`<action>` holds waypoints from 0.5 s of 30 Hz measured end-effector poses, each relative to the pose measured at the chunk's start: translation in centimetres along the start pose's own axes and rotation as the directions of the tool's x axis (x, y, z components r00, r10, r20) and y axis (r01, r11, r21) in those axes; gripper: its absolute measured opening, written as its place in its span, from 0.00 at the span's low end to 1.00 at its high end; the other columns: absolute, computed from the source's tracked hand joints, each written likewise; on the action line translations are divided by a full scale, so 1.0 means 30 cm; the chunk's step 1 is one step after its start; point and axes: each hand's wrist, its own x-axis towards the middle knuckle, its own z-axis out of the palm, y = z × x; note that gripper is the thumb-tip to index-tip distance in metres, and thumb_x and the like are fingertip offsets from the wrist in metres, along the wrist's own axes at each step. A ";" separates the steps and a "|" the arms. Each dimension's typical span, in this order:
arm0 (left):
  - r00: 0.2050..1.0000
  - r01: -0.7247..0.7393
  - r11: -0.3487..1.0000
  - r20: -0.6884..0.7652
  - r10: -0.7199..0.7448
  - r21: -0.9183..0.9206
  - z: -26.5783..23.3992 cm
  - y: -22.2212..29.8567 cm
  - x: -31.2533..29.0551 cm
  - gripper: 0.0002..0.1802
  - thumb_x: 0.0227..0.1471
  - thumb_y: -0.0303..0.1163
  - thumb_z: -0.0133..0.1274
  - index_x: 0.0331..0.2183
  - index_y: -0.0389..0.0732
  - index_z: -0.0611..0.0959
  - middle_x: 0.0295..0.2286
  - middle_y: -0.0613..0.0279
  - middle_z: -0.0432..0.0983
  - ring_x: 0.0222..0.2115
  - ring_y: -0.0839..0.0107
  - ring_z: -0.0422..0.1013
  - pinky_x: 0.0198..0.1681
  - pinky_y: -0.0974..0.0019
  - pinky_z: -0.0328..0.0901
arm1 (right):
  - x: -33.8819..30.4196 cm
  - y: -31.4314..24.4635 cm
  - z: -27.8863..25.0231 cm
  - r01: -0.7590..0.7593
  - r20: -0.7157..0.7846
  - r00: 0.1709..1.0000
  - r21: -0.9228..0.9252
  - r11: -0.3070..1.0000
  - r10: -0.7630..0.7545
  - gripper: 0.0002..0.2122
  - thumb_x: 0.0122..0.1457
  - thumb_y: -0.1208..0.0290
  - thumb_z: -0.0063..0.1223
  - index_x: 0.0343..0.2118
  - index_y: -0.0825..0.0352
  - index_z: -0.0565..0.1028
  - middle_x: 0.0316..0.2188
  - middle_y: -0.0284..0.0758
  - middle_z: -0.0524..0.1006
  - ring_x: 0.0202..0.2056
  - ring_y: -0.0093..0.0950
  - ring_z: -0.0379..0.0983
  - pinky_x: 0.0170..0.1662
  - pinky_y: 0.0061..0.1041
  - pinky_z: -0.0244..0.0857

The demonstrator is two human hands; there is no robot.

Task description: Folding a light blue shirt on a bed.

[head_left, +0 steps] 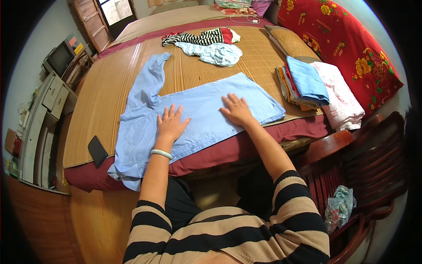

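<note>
A light blue button-up shirt (pixel 200 105) lies spread across the bamboo mat on the bed, its body toward the right. One sleeve stretches away toward the far side, while the other part hangs a little over the near edge. My left hand (pixel 172 124) rests flat on the shirt near its middle, fingers spread. Farther right, my right hand (pixel 236 110) also presses flat on the fabric with its fingers apart. Neither hand grips anything. A pale bangle (pixel 161 153) circles my left wrist.
A black phone (pixel 97 150) lies left of the shirt. Beyond it are a striped garment (pixel 198 37) and a pale blue garment (pixel 215 53). Folded clothes (pixel 307 81) are stacked at the right, beside a folded pink cloth (pixel 338 94). A wooden chair (pixel 373 163) holds plastic bags (pixel 340 204).
</note>
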 end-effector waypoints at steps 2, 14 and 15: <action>0.997 0.075 0.997 -0.019 -0.075 -0.008 0.007 -0.055 0.010 0.41 0.56 0.62 0.41 0.64 0.51 0.60 0.66 0.55 0.46 0.66 0.54 0.41 0.65 0.42 0.36 | -0.001 0.077 -0.005 -0.111 -0.037 0.993 -0.019 0.994 0.110 0.31 0.61 0.44 0.38 0.63 0.59 0.62 0.65 0.43 0.56 0.67 0.38 0.47 0.67 0.45 0.37; 0.871 0.481 0.877 -0.122 -0.476 0.007 -0.010 -0.280 0.010 0.43 0.56 0.63 0.39 0.64 0.48 0.58 0.66 0.54 0.45 0.67 0.55 0.39 0.65 0.40 0.33 | -0.053 0.321 -0.057 -0.458 -0.206 0.880 -0.130 0.879 0.428 0.31 0.61 0.45 0.41 0.61 0.63 0.64 0.64 0.46 0.58 0.66 0.40 0.50 0.67 0.45 0.38; 0.870 0.480 0.877 -0.130 -0.475 0.005 -0.005 -0.284 0.014 0.43 0.56 0.63 0.39 0.64 0.48 0.58 0.66 0.54 0.45 0.67 0.54 0.39 0.65 0.39 0.33 | -0.052 0.324 -0.059 -0.459 -0.217 0.878 -0.135 0.878 0.426 0.31 0.60 0.46 0.42 0.61 0.64 0.64 0.63 0.46 0.59 0.66 0.40 0.50 0.67 0.47 0.38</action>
